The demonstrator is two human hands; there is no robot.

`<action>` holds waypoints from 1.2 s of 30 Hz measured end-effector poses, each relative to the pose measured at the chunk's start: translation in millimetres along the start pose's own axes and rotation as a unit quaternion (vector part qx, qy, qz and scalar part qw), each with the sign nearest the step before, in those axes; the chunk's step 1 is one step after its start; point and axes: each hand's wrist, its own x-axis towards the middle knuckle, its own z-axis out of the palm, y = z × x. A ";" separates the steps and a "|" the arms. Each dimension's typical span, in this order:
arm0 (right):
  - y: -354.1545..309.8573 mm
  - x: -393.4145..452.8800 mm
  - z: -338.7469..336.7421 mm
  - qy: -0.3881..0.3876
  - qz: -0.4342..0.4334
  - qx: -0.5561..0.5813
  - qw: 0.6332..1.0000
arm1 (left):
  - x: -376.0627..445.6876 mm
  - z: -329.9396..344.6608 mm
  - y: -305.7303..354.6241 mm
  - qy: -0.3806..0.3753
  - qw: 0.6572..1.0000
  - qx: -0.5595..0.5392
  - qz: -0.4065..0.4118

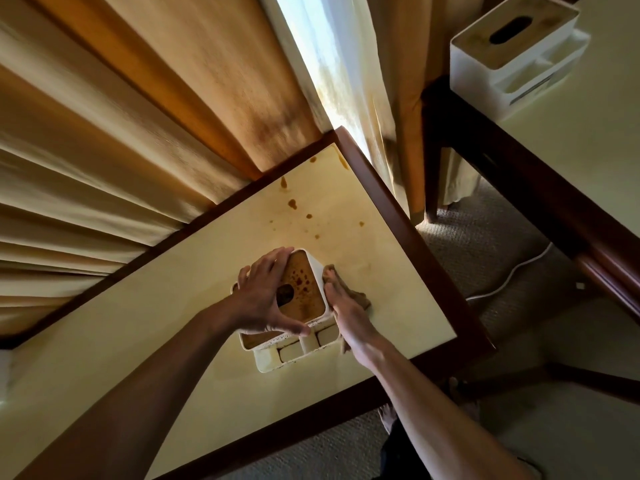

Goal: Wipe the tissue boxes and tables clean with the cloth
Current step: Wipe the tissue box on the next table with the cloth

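A person's left grip clasps a stained tissue box on the near desk, while the right grip presses a brown cloth against its side, fingers straight. Brown spots mark the desk beyond; a 2nd tissue box sits on the far desk.

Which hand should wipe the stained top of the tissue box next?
Probably the right hand: it already presses the cloth against the side of the tissue box, while the left hand holds the box.

Left hand grips tissue box; right hand presses cloth.
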 end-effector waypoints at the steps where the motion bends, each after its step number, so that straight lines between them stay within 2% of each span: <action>1: -4.8 6.0 -0.3 -0.003 0.003 -0.002 1.000 | 0.3 -0.2 0.7 0.000 1.000 0.000 0.001; 4: -15.5 19.6 2.3 -0.003 0.006 -0.013 1.000 | 0.1 -2.5 1.3 0.001 1.000 0.001 0.002; 10: -21.1 7.9 -11.5 0.054 0.002 0.002 0.999 | -2.4 -0.5 -1.3 0.023 1.000 -0.014 0.000; 13: -21.6 -7.4 -19.0 0.087 -0.016 0.020 0.996 | -7.5 0.0 -0.7 0.043 0.997 -0.044 -0.054; 15: -22.1 -17.0 -19.7 0.082 -0.034 0.015 0.996 | -11.9 1.8 -0.5 0.066 0.989 -0.072 -0.113; 20: -25.4 -28.4 -16.1 0.062 -0.074 -0.008 0.995 | -22.6 9.9 -0.5 0.127 0.939 -0.198 -0.252; 25: -18.4 -33.0 -10.7 0.038 -0.089 -0.026 0.995 | -26.4 23.0 11.7 0.173 0.872 -0.235 -0.392; 29: -14.7 -37.2 -6.9 0.025 -0.100 -0.017 0.995 | -27.7 25.1 27.6 0.186 0.830 -0.269 -0.451; 34: -6.8 -39.1 -1.8 0.017 -0.093 -0.034 0.995 | -28.3 24.9 39.4 0.190 0.810 -0.302 -0.465; 36: -4.1 -39.3 -0.2 0.024 -0.086 -0.036 0.995 | -33.0 23.5 40.0 0.186 0.836 -0.279 -0.434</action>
